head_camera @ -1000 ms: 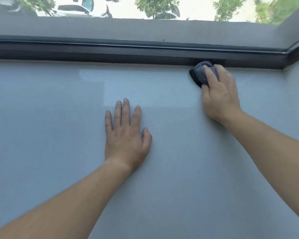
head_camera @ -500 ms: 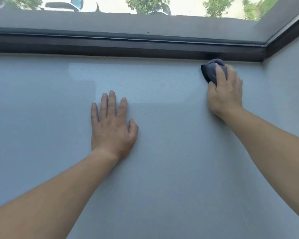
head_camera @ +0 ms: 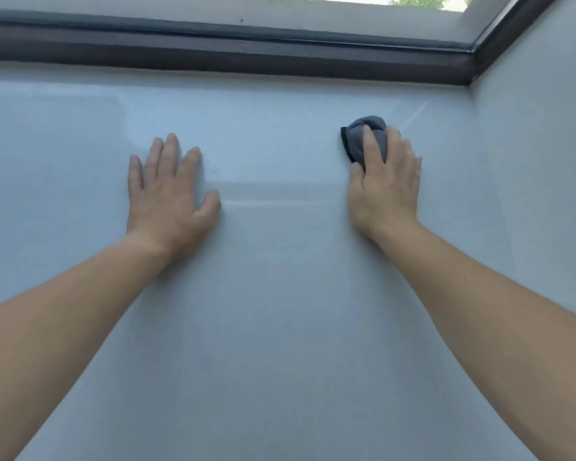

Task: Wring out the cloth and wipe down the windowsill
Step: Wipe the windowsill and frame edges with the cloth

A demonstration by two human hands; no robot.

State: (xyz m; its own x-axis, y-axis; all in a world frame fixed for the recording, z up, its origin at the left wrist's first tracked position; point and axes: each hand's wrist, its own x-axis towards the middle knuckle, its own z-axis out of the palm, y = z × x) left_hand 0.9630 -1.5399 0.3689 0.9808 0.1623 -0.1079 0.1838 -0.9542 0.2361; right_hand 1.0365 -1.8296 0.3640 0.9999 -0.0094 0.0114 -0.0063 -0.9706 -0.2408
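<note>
Pale, glossy windowsill [head_camera: 280,327] stretches below a dark window frame [head_camera: 246,54]. At left, the left hand [head_camera: 170,197] lies flat on it, fingers straight and spread. Well apart to the right, the right hand [head_camera: 386,191] curls over a bunched grey cloth [head_camera: 356,138], pressing it onto the sill, clear of the frame and near the side wall [head_camera: 546,161].

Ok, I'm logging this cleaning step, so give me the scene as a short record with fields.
cloth: grey, bunched, on the windowsill, apart from the window frame
right hand: holds the cloth down, fingers curved over it
left hand: flat on the windowsill, holds nothing
stage: wiping under way
</note>
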